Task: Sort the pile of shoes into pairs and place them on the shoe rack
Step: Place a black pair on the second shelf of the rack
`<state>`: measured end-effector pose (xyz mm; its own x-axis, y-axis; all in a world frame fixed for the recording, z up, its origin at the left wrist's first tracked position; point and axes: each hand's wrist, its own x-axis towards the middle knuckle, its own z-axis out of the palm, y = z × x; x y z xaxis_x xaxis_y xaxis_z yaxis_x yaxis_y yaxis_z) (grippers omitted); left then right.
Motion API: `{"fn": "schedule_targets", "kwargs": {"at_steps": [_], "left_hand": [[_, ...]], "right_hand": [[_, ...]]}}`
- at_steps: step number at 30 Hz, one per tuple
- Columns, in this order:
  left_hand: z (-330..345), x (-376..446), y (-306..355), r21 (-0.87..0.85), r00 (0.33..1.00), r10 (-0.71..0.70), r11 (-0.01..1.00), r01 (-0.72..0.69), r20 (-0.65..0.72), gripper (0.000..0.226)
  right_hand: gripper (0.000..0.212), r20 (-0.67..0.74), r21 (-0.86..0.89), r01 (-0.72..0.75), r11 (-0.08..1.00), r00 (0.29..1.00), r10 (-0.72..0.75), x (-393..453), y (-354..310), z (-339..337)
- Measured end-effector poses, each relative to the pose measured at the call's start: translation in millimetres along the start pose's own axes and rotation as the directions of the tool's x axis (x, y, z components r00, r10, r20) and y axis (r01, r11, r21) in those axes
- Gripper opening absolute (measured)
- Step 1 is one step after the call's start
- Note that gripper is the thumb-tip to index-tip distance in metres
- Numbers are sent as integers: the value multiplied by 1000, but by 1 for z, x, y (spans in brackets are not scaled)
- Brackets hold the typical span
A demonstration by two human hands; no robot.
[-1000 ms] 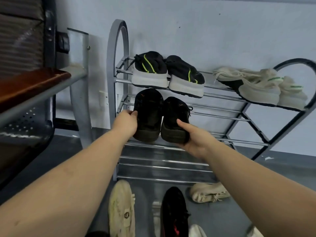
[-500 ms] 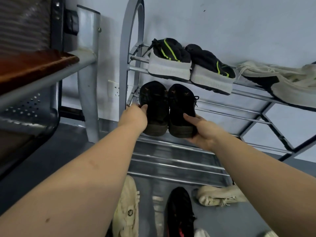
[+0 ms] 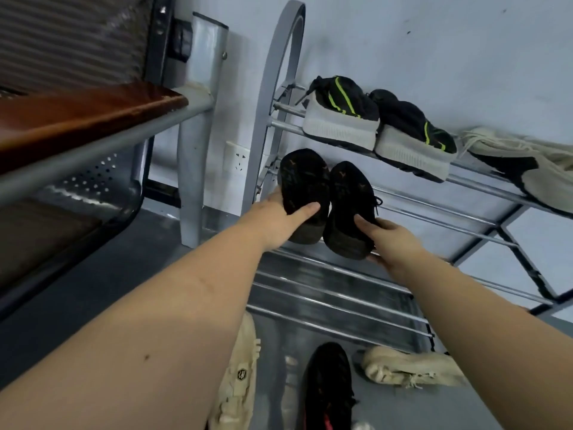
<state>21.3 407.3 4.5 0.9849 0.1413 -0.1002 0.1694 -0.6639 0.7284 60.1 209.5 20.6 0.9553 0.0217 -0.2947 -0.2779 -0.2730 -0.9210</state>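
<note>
A brown wooden seat (image 3: 86,116) on a grey metal frame (image 3: 102,144) is seen at the left, a perforated metal panel (image 3: 93,178) beneath it. A white wall socket (image 3: 237,158) is spotted low on the pale wall (image 3: 403,41), just above the dark grey floor (image 3: 124,274).

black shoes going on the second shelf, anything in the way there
Nothing visible does. Both black shoes already reach the second shelf, its bars bare to their right. The green-striped pair sits on the shelf above.

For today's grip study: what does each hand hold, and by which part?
The left hand grips the left black shoe near its heel; the right hand grips the right black shoe at its heel end.
</note>
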Motion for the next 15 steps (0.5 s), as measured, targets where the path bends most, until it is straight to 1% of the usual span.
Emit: {"fn": "schedule_targets", "kwargs": {"at_steps": [1,3,5,7,10,12,15], "left_hand": [[-2,-2,0,58,1000,19,998,-19,7,93],[-6,-8,2,198,998,51,979,-55,22,99],[-10,-15,6,347,995,101,932,-104,26,102],[-11,-26,15,489,985,170,857,-161,26,101],[-4,-42,31,667,963,260,706,-239,70,98],[8,-55,41,737,938,309,595,-321,159,96],[40,-82,52,780,875,337,414,-470,349,93]], "right_hand": [[71,-45,-69,17,997,999,-20,-4,2,-1],[77,-106,-265,81,961,988,-113,-16,9,-5],[75,-88,-436,177,882,967,-237,-34,22,-12],[73,-23,-579,245,778,949,-315,-54,39,-20],[74,62,-704,256,663,951,-302,-83,70,-35],[74,74,-731,231,642,962,-262,-101,92,-46],[75,47,-747,162,645,980,-191,-128,130,-66]]}}
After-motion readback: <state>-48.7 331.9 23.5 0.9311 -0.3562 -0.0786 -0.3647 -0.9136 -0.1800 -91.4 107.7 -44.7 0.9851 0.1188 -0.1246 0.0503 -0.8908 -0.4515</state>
